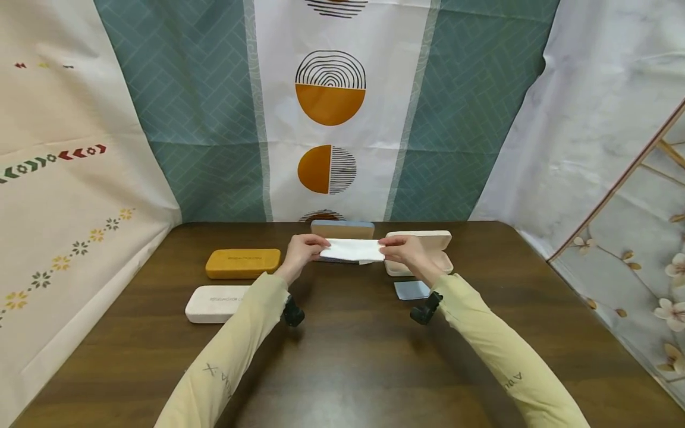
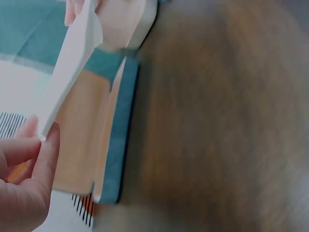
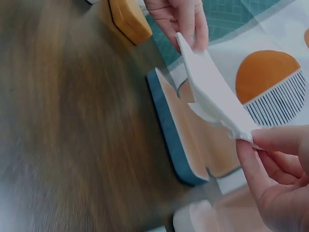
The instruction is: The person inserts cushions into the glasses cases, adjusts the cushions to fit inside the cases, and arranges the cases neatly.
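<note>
White cloth [image 1: 351, 248], folded into a flat strip, was held up in the air near the middle of the far edge of the table [image 1: 342, 368]. The left hand [image 1: 301, 252] pinched one end between thumb and fingers, and the right hand [image 1: 408, 252] pinched the other; we saw a loose flap along its lower side. Just beyond and below it, a blue case [image 3: 169, 130] stood open, its tan lining showing. To the right of that, also near the far edge, was an open cream case [image 1: 434, 240]; the right hand hid part of it, so we could not tell all it held. In front of it lay a flat pale blue piece [image 1: 411, 290]. Toward the far left corner we saw a closed yellow case [image 1: 243, 264], and in front of that a closed white case [image 1: 214, 304], partly covered by the left sleeve [image 1: 235, 348]; the contents of both were hidden from us. The tabletop was dark brown with a wood grain. Behind its far edge rose a green and white hanging [image 1: 214, 119]; beyond the right edge hung a flowered sheet [image 1: 588, 148].
</note>
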Available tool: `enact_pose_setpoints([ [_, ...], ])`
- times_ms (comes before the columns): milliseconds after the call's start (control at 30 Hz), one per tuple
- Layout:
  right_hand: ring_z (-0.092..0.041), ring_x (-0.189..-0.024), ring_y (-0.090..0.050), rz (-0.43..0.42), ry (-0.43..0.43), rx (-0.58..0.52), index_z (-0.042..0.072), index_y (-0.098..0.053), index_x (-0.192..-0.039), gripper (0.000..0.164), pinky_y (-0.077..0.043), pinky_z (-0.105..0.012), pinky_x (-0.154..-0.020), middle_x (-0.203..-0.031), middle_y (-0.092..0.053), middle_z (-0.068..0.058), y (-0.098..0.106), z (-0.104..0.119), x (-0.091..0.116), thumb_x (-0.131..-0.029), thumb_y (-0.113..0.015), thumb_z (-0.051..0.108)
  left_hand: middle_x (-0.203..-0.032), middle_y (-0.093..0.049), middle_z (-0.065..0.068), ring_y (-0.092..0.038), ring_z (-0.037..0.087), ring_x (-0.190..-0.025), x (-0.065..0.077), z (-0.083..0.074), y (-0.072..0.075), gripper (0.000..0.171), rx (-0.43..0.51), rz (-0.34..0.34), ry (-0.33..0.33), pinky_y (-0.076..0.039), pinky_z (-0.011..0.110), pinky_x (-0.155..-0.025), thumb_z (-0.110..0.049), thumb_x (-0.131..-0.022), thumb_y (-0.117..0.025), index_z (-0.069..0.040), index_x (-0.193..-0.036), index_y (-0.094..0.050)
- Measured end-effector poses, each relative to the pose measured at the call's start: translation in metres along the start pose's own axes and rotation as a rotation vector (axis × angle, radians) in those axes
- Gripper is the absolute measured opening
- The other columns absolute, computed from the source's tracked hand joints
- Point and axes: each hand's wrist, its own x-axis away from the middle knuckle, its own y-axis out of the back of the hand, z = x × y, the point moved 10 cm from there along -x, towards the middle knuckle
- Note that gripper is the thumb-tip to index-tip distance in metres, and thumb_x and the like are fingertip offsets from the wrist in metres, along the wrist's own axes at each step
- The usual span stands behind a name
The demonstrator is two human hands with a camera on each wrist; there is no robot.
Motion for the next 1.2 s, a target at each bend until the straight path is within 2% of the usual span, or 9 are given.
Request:
enact_pose_setpoints([
  [167,-0.024,-0.091,-0.057,-0.067,0.038,0.044,-0.011,-0.056,-0.113,0.033,-0.044,-0.039,-0.082,-0.114,-0.054,-0.023,-0.008,0.004,-0.014,-0.081,-0.062,-0.008,-0.099,-0.060,0.016,-0.057,0.022,-0.078,-0.011,0.000,0.015,0.017,-0.027,-0.065,0.041,-0.049,0.029,-0.071,0.001,-0.084,-0.061,0.007,-0.099,-0.065],
  [400,-0.020,-0.073,-0.059,-0.143,0.109,0.152,-0.010,-0.059,-0.109,0.030,-0.047,-0.039,-0.075,-0.106,-0.057,-0.023,-0.016,0.001,-0.030,-0.079,-0.061,-0.013,-0.095,-0.059,0.018,-0.057,0.021,-0.073,-0.027,0.009,0.020,0.021,-0.034,-0.078,0.099,-0.049,0.032,-0.073,0.007,-0.079,-0.065,0.009,-0.100,-0.065],
  [633,-0.024,-0.069,-0.057,-0.178,0.148,0.299,-0.010,-0.061,-0.104,0.027,-0.048,-0.039,-0.069,-0.092,-0.060,-0.021,-0.023,-0.005,-0.039,-0.078,-0.061,-0.014,-0.093,-0.058,0.017,-0.055,0.019,-0.070,-0.037,0.026,0.023,0.022,-0.046,-0.090,0.140,-0.049,0.031,-0.071,0.010,-0.078,-0.065,0.009,-0.099,-0.065],
  [700,-0.027,-0.071,-0.057,-0.194,0.150,0.333,-0.011,-0.061,-0.104,0.027,-0.049,-0.036,-0.066,-0.091,-0.059,-0.022,-0.024,-0.006,-0.040,-0.077,-0.061,-0.015,-0.092,-0.057,0.017,-0.054,0.019,-0.070,-0.038,0.029,0.023,0.022,-0.056,-0.089,0.137,-0.049,0.031,-0.070,0.010,-0.077,-0.065,0.009,-0.099,-0.065],
  [833,-0.032,-0.075,-0.053,-0.226,0.145,0.413,-0.012,-0.061,-0.103,0.027,-0.045,-0.023,-0.055,-0.093,-0.056,-0.026,-0.026,-0.008,-0.041,-0.077,-0.060,-0.016,-0.090,-0.055,0.015,-0.054,0.020,-0.072,-0.038,0.034,0.021,0.021,-0.096,-0.085,0.134,-0.050,0.031,-0.069,0.010,-0.076,-0.066,0.008,-0.098,-0.066],
  [967,-0.025,-0.073,-0.050,-0.242,0.188,0.482,-0.004,-0.066,-0.100,0.029,-0.040,-0.022,-0.052,-0.087,-0.058,-0.017,-0.028,-0.007,-0.045,-0.076,-0.057,-0.015,-0.090,-0.054,0.015,-0.055,0.021,-0.073,-0.038,0.037,0.022,0.020,-0.131,-0.084,0.129,-0.050,0.030,-0.068,0.010,-0.076,-0.066,0.007,-0.096,-0.067],
  [1100,-0.016,-0.061,-0.046,-0.287,0.364,0.520,0.005,-0.070,-0.087,0.035,-0.037,-0.023,-0.048,-0.072,-0.055,-0.005,-0.011,-0.044,-0.089,-0.064,-0.053,-0.015,-0.089,-0.055,0.015,-0.055,0.022,-0.072,-0.040,0.037,0.021,0.019,-0.139,-0.086,0.102,-0.050,0.030,-0.067,0.010,-0.076,-0.066,0.007,-0.095,-0.067],
  [1200,-0.018,-0.063,-0.048,-0.297,0.336,0.570,0.005,-0.069,-0.088,0.034,-0.040,-0.026,-0.052,-0.072,-0.055,-0.006,0.002,-0.082,-0.124,-0.063,-0.055,-0.015,-0.087,-0.055,0.015,-0.055,0.021,-0.071,-0.040,0.037,0.020,0.019,-0.159,-0.089,0.090,-0.050,0.030,-0.066,0.010,-0.075,-0.068,0.007,-0.093,-0.067],
])
